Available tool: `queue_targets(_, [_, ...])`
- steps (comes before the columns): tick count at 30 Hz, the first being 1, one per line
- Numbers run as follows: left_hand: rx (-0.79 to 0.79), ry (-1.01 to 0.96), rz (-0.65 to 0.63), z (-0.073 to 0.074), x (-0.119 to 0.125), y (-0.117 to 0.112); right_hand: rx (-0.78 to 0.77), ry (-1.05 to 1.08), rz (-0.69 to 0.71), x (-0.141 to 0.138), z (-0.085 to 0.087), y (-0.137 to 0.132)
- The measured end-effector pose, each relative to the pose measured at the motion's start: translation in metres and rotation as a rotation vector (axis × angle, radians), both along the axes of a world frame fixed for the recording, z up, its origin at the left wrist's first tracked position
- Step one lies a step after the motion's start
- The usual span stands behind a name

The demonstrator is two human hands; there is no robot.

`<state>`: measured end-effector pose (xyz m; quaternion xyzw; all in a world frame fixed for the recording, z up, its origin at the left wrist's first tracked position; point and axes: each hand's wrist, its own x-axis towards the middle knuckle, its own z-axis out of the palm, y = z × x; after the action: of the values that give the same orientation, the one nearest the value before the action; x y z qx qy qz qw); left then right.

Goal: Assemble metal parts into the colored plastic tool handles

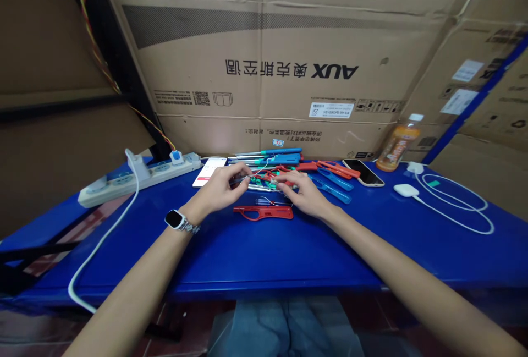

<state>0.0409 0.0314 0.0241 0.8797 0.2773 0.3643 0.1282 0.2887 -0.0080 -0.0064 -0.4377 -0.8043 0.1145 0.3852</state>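
Note:
My left hand [220,186], with a watch [175,219] on its wrist, is closed in a pinch above the table. A thin piece shows at its fingertips, too small to name. Across from it, my right hand [306,195] has its fingers bent and pressed together over a pile of small red and green parts; what they hold is hidden. Just in front of both hands lies a red lighter shell half [268,213], with small clear and metal pieces along its upper edge. Blue lighters [282,159] with long metal tubes lie behind the hands.
Red shells [338,169] and blue shells [332,187] lie right of the pile. A phone [209,171], a power strip [142,178] and a white cable are at left. At right are another phone [363,173], an orange drink bottle [400,145] and a white charger [406,190]. Cardboard [198,54] stands behind.

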Motion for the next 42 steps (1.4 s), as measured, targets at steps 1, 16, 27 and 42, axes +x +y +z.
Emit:
queue_targets(1, [-0.022, 0.025, -0.004, -0.001, -0.003, 0.000, -0.034, 0.037, 0.028, 0.002, 0.000, -0.003])
queue_targets(16, [-0.216, 0.324, -0.044, -0.019, -0.013, 0.000, -0.157, -0.167, 0.017, -0.009, -0.010, -0.028])
queue_targets(27, [-0.342, 0.314, -0.090, -0.020, -0.001, -0.008, -0.031, -0.288, -0.001, -0.011, -0.010, -0.029])
queue_targets(42, [-0.266, 0.126, -0.199, -0.018, 0.012, -0.017, 0.008, -0.045, 0.121, -0.007, -0.008, -0.028])
